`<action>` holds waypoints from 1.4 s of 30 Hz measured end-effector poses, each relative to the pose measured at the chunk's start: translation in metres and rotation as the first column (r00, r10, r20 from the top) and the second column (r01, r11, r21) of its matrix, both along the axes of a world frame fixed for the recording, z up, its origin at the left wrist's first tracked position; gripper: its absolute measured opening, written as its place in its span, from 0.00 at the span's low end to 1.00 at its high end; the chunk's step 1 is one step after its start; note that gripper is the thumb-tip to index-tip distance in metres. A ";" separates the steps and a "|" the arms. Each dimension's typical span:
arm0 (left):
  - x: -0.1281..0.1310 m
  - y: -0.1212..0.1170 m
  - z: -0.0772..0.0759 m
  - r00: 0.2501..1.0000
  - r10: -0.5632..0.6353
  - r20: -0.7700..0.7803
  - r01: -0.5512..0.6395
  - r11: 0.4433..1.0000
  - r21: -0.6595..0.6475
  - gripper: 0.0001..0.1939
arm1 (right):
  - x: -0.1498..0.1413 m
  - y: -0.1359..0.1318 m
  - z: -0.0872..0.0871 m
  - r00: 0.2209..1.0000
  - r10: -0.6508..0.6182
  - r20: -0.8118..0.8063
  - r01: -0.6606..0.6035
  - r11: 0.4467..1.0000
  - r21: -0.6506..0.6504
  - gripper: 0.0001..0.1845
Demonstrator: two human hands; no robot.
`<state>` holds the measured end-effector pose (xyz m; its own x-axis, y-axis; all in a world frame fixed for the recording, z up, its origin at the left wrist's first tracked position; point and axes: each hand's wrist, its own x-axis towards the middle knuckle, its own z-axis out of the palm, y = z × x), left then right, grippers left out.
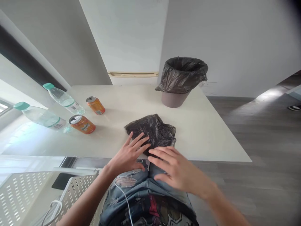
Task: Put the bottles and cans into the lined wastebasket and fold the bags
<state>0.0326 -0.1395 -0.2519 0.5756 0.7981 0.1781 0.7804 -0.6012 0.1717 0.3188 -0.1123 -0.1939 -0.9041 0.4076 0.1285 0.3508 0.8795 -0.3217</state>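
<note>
A crumpled dark plastic bag lies near the front edge of a white table. My left hand is open, fingers spread, with its fingertips on the bag's near left edge. My right hand is also open, fingers stretched toward the bag's near edge, just touching or hovering at it. Neither hand grips anything. Below them are my lap and torn jeans.
A small bin lined with a dark bag stands at the table's far right. At the left lie two orange cans and two water bottles. White perforated furniture stands lower left. A grey floor lies to the right.
</note>
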 end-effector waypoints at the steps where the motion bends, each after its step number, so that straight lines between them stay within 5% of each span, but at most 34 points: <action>1: 0.003 -0.005 -0.003 0.999 0.032 0.020 -0.032 0.999 0.023 0.35 | 0.012 0.011 0.005 0.997 0.070 0.012 -0.070 0.998 -0.006 0.39; 4: 0.010 -0.017 -0.015 0.985 0.134 0.112 -0.139 0.990 0.039 0.20 | 0.035 0.049 0.005 0.990 0.104 0.099 -0.106 0.994 0.007 0.64; 7: 0.006 -0.026 -0.021 0.976 0.089 0.197 -0.091 0.996 -0.001 0.17 | 0.038 0.075 -0.007 0.984 0.109 0.142 -0.111 0.994 0.012 0.71; 11: -0.009 -0.040 -0.016 0.932 0.113 0.344 -0.123 0.992 0.007 0.24 | 0.023 0.074 -0.029 0.963 0.243 0.117 -0.244 0.970 -0.008 0.62; 15: -0.018 -0.054 -0.010 0.848 0.227 0.480 -0.270 0.963 0.023 0.24 | 0.010 0.051 -0.057 0.969 0.211 -0.130 -0.208 0.978 0.031 0.32; 17: -0.020 -0.055 -0.009 0.788 0.340 0.514 -0.370 0.928 -0.046 0.23 | 0.002 0.042 -0.066 0.937 0.122 -0.328 -0.137 0.990 -0.022 0.23; 19: -0.020 -0.048 -0.008 0.695 0.492 0.524 -0.488 0.858 -0.158 0.19 | -0.009 0.037 -0.069 0.884 -0.102 -0.456 0.016 0.982 -0.188 0.17; 23: -0.019 -0.014 -0.003 0.485 0.708 0.513 -0.670 0.678 -0.303 0.05 | -0.037 0.049 -0.060 0.713 -0.589 -0.379 0.331 0.760 -0.559 0.11; 26: -0.014 0.009 0.004 0.406 0.763 0.502 -0.749 0.593 -0.296 0.07 | -0.054 0.068 -0.058 0.643 -0.692 -0.328 0.434 0.682 -0.589 0.07; 29: -0.003 0.014 0.011 0.475 0.676 0.563 -0.806 0.592 -0.030 0.18 | -0.063 0.081 -0.064 0.658 -0.700 -0.277 0.509 0.685 -0.521 0.08; 33: 0.007 0.007 0.016 0.686 0.466 0.559 -0.668 0.708 0.229 0.18 | -0.065 0.077 -0.069 0.698 -0.662 -0.274 0.552 0.741 -0.384 0.13; 37: -0.005 0.017 0.003 0.837 0.428 0.341 -0.508 0.840 0.192 0.20 | -0.074 0.057 -0.057 0.632 -0.580 -0.513 0.603 0.785 -0.144 0.18; 39: -0.014 0.026 -0.008 0.865 0.462 0.195 -0.485 0.870 0.091 0.25 | -0.085 0.049 -0.051 0.741 -0.426 -0.519 0.496 0.868 -0.004 0.21; 42: -0.024 0.035 -0.022 0.859 0.510 0.043 -0.508 0.860 -0.045 0.32 | -0.102 0.046 -0.054 0.926 -0.288 -0.246 0.313 0.947 0.070 0.29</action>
<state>0.0083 -0.1041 -0.2740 0.0781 0.9828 0.1671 0.9657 -0.1162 0.2320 0.2171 -0.0661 -0.2478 -0.6817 0.6284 0.3747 0.5321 0.7773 -0.3356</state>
